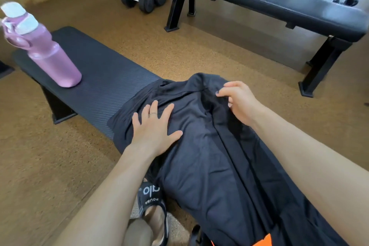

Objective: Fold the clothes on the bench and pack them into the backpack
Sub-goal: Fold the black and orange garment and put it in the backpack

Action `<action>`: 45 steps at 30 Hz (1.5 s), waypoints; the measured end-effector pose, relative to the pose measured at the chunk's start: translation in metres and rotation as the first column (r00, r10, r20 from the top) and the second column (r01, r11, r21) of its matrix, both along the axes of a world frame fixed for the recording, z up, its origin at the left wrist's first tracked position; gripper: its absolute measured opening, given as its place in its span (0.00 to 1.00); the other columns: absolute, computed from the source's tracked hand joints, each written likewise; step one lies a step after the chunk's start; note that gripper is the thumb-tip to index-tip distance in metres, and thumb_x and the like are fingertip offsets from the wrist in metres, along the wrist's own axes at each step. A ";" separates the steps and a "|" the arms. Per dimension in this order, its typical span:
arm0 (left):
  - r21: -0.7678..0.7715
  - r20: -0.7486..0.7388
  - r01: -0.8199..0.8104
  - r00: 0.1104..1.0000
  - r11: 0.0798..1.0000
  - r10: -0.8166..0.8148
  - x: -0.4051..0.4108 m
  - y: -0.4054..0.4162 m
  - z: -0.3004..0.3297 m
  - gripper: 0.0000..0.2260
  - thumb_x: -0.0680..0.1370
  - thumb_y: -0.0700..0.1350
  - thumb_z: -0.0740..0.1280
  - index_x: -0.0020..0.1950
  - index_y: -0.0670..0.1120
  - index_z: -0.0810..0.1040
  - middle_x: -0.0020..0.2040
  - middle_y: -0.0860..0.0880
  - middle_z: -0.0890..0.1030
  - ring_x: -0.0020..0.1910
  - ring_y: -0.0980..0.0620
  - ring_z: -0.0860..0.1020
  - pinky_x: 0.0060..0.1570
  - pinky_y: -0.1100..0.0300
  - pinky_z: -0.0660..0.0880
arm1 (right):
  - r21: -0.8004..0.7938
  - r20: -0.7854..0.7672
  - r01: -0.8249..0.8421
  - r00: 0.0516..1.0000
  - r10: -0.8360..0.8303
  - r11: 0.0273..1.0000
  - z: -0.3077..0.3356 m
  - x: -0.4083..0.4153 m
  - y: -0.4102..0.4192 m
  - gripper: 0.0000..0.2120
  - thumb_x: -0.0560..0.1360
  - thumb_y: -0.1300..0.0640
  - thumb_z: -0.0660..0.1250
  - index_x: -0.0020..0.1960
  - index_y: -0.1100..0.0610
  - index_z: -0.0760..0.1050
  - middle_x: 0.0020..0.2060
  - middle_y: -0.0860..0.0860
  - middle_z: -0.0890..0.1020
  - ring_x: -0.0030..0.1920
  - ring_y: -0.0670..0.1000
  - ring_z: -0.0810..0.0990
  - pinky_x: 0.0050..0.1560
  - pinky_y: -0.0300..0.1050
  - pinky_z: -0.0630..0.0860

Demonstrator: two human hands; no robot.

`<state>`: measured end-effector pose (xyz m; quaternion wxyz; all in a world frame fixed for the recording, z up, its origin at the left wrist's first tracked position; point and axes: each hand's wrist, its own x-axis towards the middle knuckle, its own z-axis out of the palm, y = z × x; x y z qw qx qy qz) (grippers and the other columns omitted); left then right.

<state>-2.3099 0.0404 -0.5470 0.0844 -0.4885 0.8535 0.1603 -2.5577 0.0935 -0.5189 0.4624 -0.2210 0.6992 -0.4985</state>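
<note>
Dark garment spread on bench, both hands on it.
Bench (95, 78) w/ garment (201, 158) over near end; pink bottle (48, 54) upright at far end. L hand (153, 132) flat, fingers wide, pressing cloth; R hand (237, 100) pinching collar fold.

Bright even light; edges warped (top-left blurred).
</note>
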 end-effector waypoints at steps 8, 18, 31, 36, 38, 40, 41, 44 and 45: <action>-0.013 -0.259 -0.018 0.966 1.000 0.014 -0.021 0.004 0.006 0.39 0.79 0.65 0.62 0.82 0.57 0.44 0.83 0.44 0.51 0.81 0.46 0.49 0.79 0.43 0.49 | -0.045 0.098 0.322 0.944 -0.316 0.946 0.015 -0.021 0.009 0.29 0.67 0.71 0.69 0.64 0.52 0.73 0.59 0.59 0.76 0.58 0.59 0.79 0.52 0.54 0.81; 0.233 -0.669 -0.106 0.704 0.967 0.238 -0.044 0.001 0.023 0.39 0.79 0.53 0.69 0.83 0.53 0.50 0.82 0.55 0.55 0.80 0.54 0.54 0.78 0.49 0.57 | -0.207 0.433 0.278 0.886 -0.167 0.938 0.032 0.000 0.060 0.34 0.70 0.73 0.64 0.72 0.50 0.67 0.65 0.57 0.75 0.62 0.60 0.80 0.63 0.59 0.77; -0.062 -0.090 0.019 0.996 0.998 -0.025 -0.030 -0.005 0.003 0.16 0.84 0.57 0.53 0.66 0.56 0.75 0.67 0.49 0.73 0.68 0.46 0.69 0.68 0.47 0.62 | 0.465 -0.266 -0.220 0.889 0.373 0.857 0.022 -0.001 0.067 0.48 0.71 0.37 0.74 0.81 0.45 0.50 0.75 0.53 0.67 0.68 0.58 0.72 0.60 0.53 0.74; -0.175 -0.112 -0.010 0.994 0.984 -0.010 -0.028 -0.008 0.005 0.13 0.83 0.54 0.59 0.52 0.48 0.78 0.60 0.47 0.73 0.59 0.44 0.70 0.60 0.49 0.68 | 0.311 -0.275 -0.047 0.952 0.137 0.949 0.015 -0.005 0.050 0.20 0.71 0.62 0.73 0.62 0.54 0.75 0.56 0.55 0.80 0.55 0.57 0.80 0.56 0.56 0.81; -0.247 -0.151 -0.009 0.988 0.969 -0.029 -0.026 -0.012 0.002 0.09 0.81 0.52 0.64 0.52 0.47 0.76 0.63 0.46 0.72 0.61 0.43 0.70 0.61 0.50 0.67 | 0.179 -0.176 0.010 0.984 0.022 0.984 0.024 -0.003 0.044 0.18 0.69 0.69 0.69 0.56 0.55 0.79 0.51 0.56 0.83 0.53 0.59 0.82 0.54 0.59 0.82; -0.266 -0.197 0.016 0.978 0.964 -0.070 -0.025 -0.015 -0.001 0.14 0.79 0.49 0.67 0.64 0.49 0.73 0.73 0.44 0.68 0.70 0.43 0.67 0.69 0.48 0.64 | 0.045 -0.117 0.059 0.992 -0.053 0.997 0.035 -0.003 0.039 0.18 0.68 0.72 0.66 0.54 0.57 0.80 0.49 0.57 0.83 0.50 0.59 0.83 0.50 0.57 0.83; -0.246 -0.209 0.042 0.973 0.968 -0.096 -0.023 -0.016 -0.003 0.22 0.79 0.49 0.67 0.73 0.52 0.68 0.79 0.45 0.62 0.76 0.44 0.62 0.74 0.46 0.60 | -0.018 -0.093 0.075 0.993 -0.076 0.997 0.041 -0.004 0.036 0.17 0.67 0.73 0.65 0.52 0.59 0.79 0.47 0.57 0.83 0.48 0.59 0.83 0.46 0.54 0.82; -0.220 -0.188 0.129 0.967 0.967 -0.172 -0.022 -0.017 -0.011 0.26 0.83 0.48 0.60 0.81 0.56 0.57 0.83 0.50 0.54 0.81 0.48 0.51 0.78 0.44 0.49 | -0.148 -0.039 0.095 0.994 -0.102 0.985 0.052 -0.008 0.030 0.14 0.65 0.73 0.66 0.45 0.57 0.77 0.40 0.55 0.79 0.44 0.58 0.79 0.43 0.51 0.75; -0.202 -0.177 0.142 0.968 0.969 -0.179 -0.023 -0.017 -0.015 0.24 0.84 0.50 0.57 0.81 0.56 0.58 0.82 0.51 0.56 0.81 0.48 0.51 0.78 0.44 0.48 | -0.170 -0.015 0.106 0.994 -0.111 0.980 0.053 -0.010 0.029 0.14 0.65 0.73 0.67 0.44 0.57 0.76 0.39 0.55 0.78 0.45 0.58 0.78 0.44 0.51 0.74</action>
